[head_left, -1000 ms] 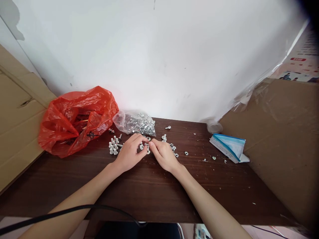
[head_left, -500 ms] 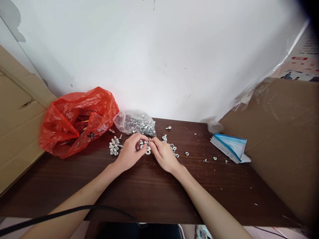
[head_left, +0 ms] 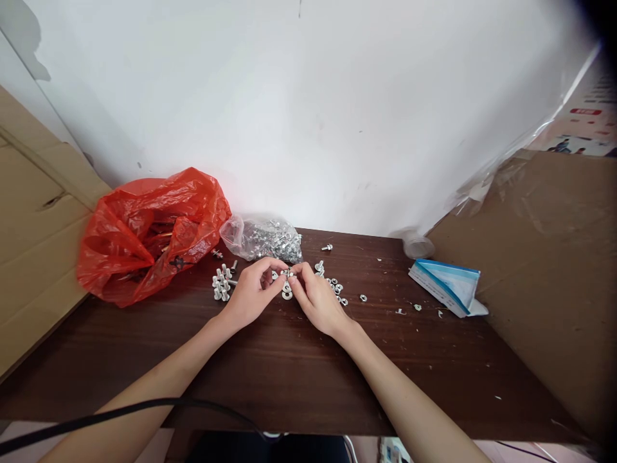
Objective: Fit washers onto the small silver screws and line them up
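Between my two hands, just above the table, is a small silver bolt. My left hand pinches its left end with thumb and forefinger. The fingertips of my right hand are closed on the other end; whether a nut or washer sits there is too small to tell. Flat washers lie under and in front of the fingertips, partly hidden. Left of my left hand several bolts stand on their heads in a cluster. Hex nuts are scattered right beside my right hand.
A clear plastic bag of hardware lies behind my hands, with a red plastic bag to its left. Farther right are a loose bolt, a clear round container and a blue-white packet. Cardboard borders the table.
The fingertips have shifted slightly around the bolt, and more of it shows between them. The right fingers have drawn up a little. Everything else stays in place.
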Demonstrator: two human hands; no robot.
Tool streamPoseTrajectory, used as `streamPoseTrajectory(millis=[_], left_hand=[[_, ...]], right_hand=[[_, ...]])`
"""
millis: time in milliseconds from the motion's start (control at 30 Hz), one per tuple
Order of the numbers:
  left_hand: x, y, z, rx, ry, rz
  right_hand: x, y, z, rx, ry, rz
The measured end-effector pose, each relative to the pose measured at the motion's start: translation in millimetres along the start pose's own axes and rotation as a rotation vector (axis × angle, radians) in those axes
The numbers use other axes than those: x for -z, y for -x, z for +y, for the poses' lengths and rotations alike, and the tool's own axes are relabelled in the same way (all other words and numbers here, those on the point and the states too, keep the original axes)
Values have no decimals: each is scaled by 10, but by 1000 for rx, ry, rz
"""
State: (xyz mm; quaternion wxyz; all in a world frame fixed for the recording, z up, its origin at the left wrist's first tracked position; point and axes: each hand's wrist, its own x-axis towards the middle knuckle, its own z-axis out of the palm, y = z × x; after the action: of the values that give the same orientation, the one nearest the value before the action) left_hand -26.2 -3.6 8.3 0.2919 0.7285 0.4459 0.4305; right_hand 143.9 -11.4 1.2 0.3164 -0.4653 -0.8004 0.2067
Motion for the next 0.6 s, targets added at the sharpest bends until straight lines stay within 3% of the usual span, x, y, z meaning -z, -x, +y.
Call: streamPoseTrajectory(millis=[600], left_hand=[[9, 7, 52, -50, -23, -51]], right_hand=[[18, -7, -2, 11, -67, 56]])
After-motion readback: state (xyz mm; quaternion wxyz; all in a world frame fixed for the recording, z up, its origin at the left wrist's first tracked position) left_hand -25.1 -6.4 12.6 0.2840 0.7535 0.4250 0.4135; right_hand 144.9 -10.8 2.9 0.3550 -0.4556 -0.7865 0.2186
